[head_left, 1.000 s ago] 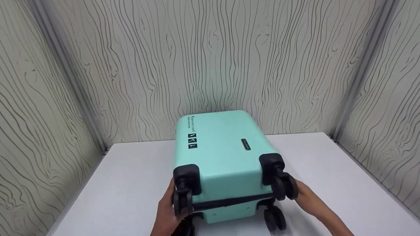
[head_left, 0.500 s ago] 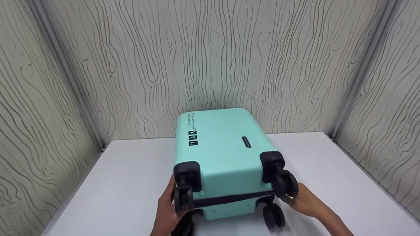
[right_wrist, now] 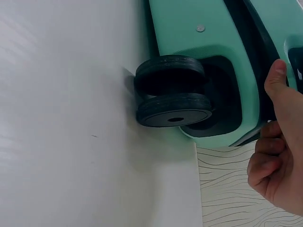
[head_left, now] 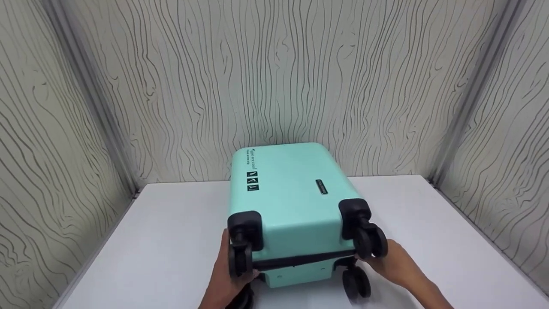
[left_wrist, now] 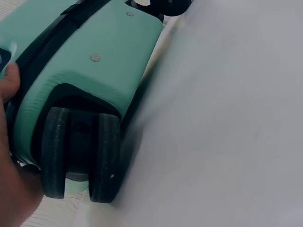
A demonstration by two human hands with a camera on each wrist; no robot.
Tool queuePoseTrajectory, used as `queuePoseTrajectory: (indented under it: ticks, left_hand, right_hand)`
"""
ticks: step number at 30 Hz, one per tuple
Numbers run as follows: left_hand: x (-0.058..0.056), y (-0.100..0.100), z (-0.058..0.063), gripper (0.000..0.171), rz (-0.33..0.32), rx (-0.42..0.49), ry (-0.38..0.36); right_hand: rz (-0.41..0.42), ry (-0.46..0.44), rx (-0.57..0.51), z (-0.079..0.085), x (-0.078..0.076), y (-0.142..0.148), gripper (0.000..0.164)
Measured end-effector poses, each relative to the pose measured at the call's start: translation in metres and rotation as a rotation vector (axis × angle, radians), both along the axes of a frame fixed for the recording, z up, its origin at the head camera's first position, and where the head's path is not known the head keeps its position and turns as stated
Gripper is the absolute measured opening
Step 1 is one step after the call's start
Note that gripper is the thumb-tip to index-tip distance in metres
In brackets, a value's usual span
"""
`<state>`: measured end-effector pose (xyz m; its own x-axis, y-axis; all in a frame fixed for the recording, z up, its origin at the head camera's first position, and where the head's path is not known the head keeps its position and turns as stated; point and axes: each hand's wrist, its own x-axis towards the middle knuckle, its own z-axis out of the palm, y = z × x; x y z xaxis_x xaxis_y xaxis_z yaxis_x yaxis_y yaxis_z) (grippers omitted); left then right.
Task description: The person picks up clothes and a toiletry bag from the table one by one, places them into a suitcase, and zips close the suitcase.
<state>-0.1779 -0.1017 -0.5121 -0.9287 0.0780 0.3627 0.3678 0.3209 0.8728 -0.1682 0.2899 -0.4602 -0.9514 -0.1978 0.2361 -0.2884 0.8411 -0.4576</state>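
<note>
A mint-green hard-shell suitcase [head_left: 291, 214] lies flat in the head view, its wheeled end toward me and tilted slightly. My left hand [head_left: 223, 274] grips the near left corner, thumb on the wheeled end beside the black zip seam [left_wrist: 42, 56]. At the opposite corner my right hand [head_left: 392, 264] holds the shell behind a black caster wheel [head_left: 364, 242]. The right wrist view shows that thumb [right_wrist: 278, 78] pressed by the seam and the other fingers [right_wrist: 265, 163] curled at the side. A lower double wheel [left_wrist: 102, 156] hangs close over the white surface.
The suitcase rests on a white tabletop [head_left: 171, 231]. Behind it rises a wood-grain patterned panel [head_left: 279, 77], with matching side panels [head_left: 47, 150] and grey corner strips [head_left: 92, 98]. The suitcase's far end is close to the back panel.
The suitcase stays nearly in place, shifting slightly up in the head view. My left thumb has slid a little farther right across the wheeled end; my right hand has shifted slightly.
</note>
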Motion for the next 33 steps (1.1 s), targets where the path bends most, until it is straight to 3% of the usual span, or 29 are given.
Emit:
queuePoseTrajectory:
  ticks: [3,5,9,11,13,14,18,23,27,30,33]
  left_hand:
    - [-0.001,0.0,-0.001,0.117,-0.026,0.026,-0.026]
    - [-0.001,0.001,-0.002,0.119,-0.001,-0.001,-0.034]
    - [-0.001,0.001,-0.003,0.119,0.041,-0.055,-0.042]
    - [-0.001,0.001,-0.003,0.118,0.046,-0.061,-0.048]
    - [0.0,0.001,-0.002,0.118,0.047,-0.05,-0.051]
    - [0.0,0.001,-0.001,0.117,0.049,-0.053,-0.047]
    - [0.001,0.004,0.001,0.114,0.07,-0.049,-0.014]
    - [0.004,0.006,0.001,0.112,0.102,-0.044,0.037]
    - [0.008,0.007,0.003,0.11,0.131,-0.05,0.068]
    - [0.012,0.008,0.009,0.109,0.146,-0.05,0.106]
    - [0.018,0.011,0.018,0.107,0.148,-0.041,0.183]
  right_hand:
    - [0.016,0.041,-0.025,-0.004,0.0,-0.001,0.013]
    - [0.064,0.063,-0.073,-0.006,0.0,0.0,0.028]
    - [0.162,0.003,-0.207,-0.006,-0.003,0.002,0.056]
    - [0.135,-0.038,-0.229,-0.006,-0.004,0.001,0.06]
    - [0.052,-0.001,-0.177,-0.008,-0.004,-0.004,0.059]
    - [-0.005,0.007,-0.153,-0.009,-0.003,-0.006,0.051]
    - [-0.135,0.157,-0.071,-0.016,0.002,-0.013,0.01]
    - [-0.167,0.434,-0.037,-0.026,0.006,-0.018,0.046]
    - [-0.174,0.606,0.011,-0.031,0.009,-0.025,0.055]
    - [-0.177,0.678,0.061,-0.032,0.013,-0.03,0.056]
    - [-0.179,0.624,0.075,-0.028,0.018,-0.033,0.049]
